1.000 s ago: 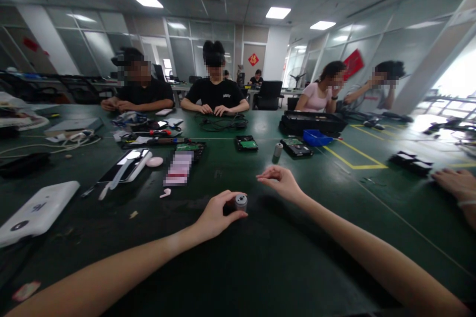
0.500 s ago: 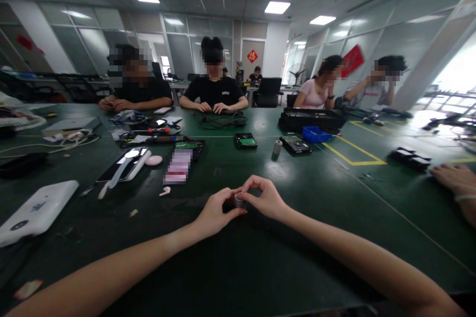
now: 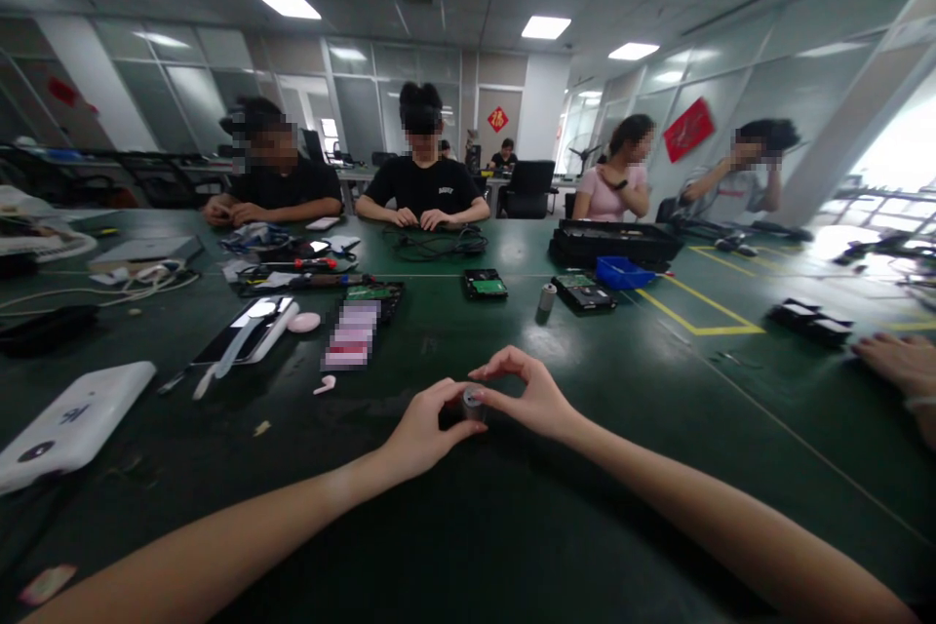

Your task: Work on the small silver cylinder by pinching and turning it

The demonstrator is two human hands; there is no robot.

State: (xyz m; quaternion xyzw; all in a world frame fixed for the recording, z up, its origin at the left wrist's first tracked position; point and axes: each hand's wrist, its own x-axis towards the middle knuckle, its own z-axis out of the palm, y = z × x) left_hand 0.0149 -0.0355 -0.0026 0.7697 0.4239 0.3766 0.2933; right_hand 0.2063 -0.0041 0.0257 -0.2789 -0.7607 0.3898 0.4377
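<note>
A small grey metal cylinder (image 3: 473, 409) stands upright on the green table in front of me, with a small dark feature on its top. My left hand (image 3: 428, 421) is closed round it, thumb on the near side and fingers on the far side. From the right, my right hand (image 3: 532, 395) arches over it. Its thumb tip touches or nearly touches the top rim, while the index fingertip is a little apart from the thumb. A similar metal cylinder (image 3: 547, 297) stands farther back on the table.
Hard drives (image 3: 485, 284), a blue tray (image 3: 623, 273) and a black case (image 3: 614, 242) lie beyond my hands. To the left are a phone (image 3: 352, 335), a pink earbud (image 3: 326, 385) and a white device (image 3: 77, 419). Another person's hand (image 3: 896, 361) rests at right; several people sit opposite.
My right index finger and thumb have parted over the cylinder, uncovering more of its top. My left hand keeps its hold. The view has tipped slightly upward.
</note>
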